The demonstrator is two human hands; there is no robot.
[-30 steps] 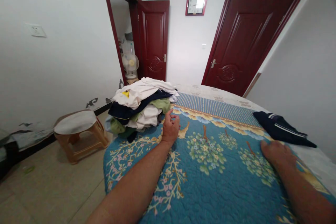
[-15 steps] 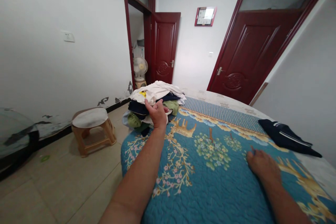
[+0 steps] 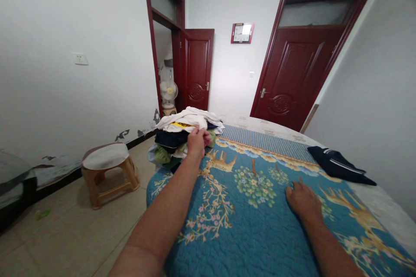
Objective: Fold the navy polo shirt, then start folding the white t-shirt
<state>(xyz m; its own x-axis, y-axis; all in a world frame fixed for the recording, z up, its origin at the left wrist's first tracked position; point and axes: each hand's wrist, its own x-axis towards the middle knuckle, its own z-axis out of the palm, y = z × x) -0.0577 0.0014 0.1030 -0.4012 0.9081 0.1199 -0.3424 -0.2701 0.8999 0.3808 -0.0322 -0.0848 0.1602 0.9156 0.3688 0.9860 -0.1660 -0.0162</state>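
At the far left of the bed, a heap of clothes is topped by a white shirt [image 3: 191, 117] with a yellow print. The fingers of my left hand [image 3: 197, 142] are pinched on the near edge of this shirt. Beneath it in the heap lie a dark navy garment [image 3: 170, 138] and a green one [image 3: 162, 155]. My right hand [image 3: 303, 201] is low over the teal quilted bedspread [image 3: 260, 233], fingers apart, holding nothing. Beyond it, on the right, lies a folded navy garment [image 3: 338, 165] with white stripes.
A brown plastic stool [image 3: 110, 173] with a pale seat stands on the tiled floor left of the bed. Behind are an open dark-red door [image 3: 196, 69], a fan [image 3: 169, 91] in the doorway, a closed door [image 3: 289, 73] and a wall clock [image 3: 242, 33].
My left hand has closed on the white shirt's edge, where its fingers were spread before. The view has shifted slightly, and my right hand stays over the bedspread.
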